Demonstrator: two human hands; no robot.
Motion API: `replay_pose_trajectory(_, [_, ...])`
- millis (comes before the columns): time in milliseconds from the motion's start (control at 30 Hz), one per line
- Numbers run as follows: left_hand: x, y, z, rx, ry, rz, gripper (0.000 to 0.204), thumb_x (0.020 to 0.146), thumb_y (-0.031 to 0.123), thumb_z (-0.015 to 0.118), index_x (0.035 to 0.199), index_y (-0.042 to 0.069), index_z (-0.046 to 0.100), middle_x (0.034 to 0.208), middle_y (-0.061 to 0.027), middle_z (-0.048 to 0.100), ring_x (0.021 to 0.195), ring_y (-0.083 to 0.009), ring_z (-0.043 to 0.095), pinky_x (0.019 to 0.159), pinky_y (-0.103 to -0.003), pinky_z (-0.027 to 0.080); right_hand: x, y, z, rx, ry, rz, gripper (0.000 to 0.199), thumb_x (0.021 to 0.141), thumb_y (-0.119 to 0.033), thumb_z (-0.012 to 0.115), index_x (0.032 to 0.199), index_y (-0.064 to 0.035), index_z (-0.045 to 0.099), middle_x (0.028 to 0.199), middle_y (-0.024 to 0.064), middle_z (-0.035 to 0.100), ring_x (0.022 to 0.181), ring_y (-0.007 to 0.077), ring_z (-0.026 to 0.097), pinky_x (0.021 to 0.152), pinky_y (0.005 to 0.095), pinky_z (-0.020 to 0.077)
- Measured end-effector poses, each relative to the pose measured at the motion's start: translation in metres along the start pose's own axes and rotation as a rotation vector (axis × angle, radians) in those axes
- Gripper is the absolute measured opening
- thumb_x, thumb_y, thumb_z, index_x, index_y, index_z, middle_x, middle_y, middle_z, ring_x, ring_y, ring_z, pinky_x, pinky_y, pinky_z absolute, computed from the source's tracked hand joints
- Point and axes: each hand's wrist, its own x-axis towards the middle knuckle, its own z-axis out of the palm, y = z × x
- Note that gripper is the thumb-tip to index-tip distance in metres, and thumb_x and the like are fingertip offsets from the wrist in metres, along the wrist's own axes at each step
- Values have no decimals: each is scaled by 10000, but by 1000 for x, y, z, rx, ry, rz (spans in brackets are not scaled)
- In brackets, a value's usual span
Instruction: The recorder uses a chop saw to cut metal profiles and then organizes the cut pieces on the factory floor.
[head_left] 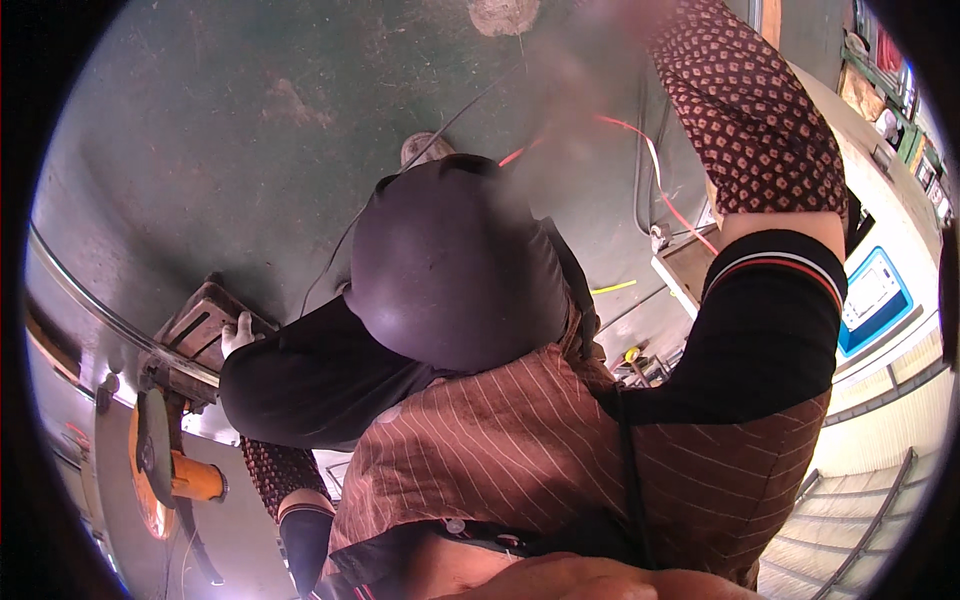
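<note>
My left hand [238, 335], pale and small in the view, shows beyond a black-clothed bend that hides most of its forearm. Its fingers are closed at the edge of a brown slotted metal plate [205, 325]; their far side is hidden. My right arm, in a dark patterned sleeve cover, stretches to the top edge. There my right hand [625, 15] is smeared and partly cut off, so its fingers cannot be made out. A pale pink blur hangs below it. A red-and-white strip [655, 150] and a thin dark cord [470, 105] run nearby.
A large rounded dark form [440, 265] fills the middle, with a grey shoe-like tip [425, 148] beyond. An orange wheel-shaped device [195, 478] stands at lower left. On the right is a pale cabinet with a blue-framed panel [875, 300]. Green floor [220, 130] lies ahead.
</note>
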Motion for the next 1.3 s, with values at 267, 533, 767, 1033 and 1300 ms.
replay_pose_trajectory(267, [10, -10, 5, -104, -3, 153, 432, 918, 347, 693, 1166, 5, 603, 1027, -128, 661, 799, -235, 638, 683, -375, 534, 7, 3, 25, 64, 96, 39, 486, 773, -404, 821, 1005, 10, 715, 1035, 253, 729, 1070, 355, 705, 922, 401, 569])
replay_pose_trajectory(533, [-69, 27, -10, 583, 53, 422, 565, 933, 450, 618, 1310, 31, 578, 1205, -227, 665, 1129, -394, 629, 985, -441, 464, -22, -3, 17, 249, 40, -45, 327, 798, -306, 733, 937, -9, 739, 929, 238, 728, 970, 340, 727, 831, 420, 576])
replay_pose_trajectory(767, [-107, 81, 2, -311, 59, 228, 423, 988, 336, 567, 1318, 71, 586, 1136, -208, 675, 1028, -383, 639, 947, -436, 482, 18, 28, 62, -657, 95, -557, 244, 977, -254, 503, 1079, -141, 694, 974, 132, 748, 897, 318, 736, 775, 458, 585])
replay_pose_trajectory(1033, [-99, 86, 0, -215, 216, 69, 553, 911, 348, 583, 1409, 149, 447, 1242, -305, 623, 1188, -464, 604, 1015, -509, 478, -6, 4, 29, -352, -117, -225, 583, 1043, -482, 459, 1419, -44, 539, 1339, 180, 638, 1237, 323, 601, 1082, 404, 436])
replay_pose_trajectory(1300, [-87, 33, 67, 4, 337, 301, 718, 812, 208, 674, 1429, -2, 372, 1025, -206, 666, 937, -391, 670, 772, -497, 531, -32, 6, -25, -262, 56, -389, 561, 1023, -435, 541, 1441, -60, 532, 1461, 178, 543, 1334, 341, 531, 1099, 386, 410])
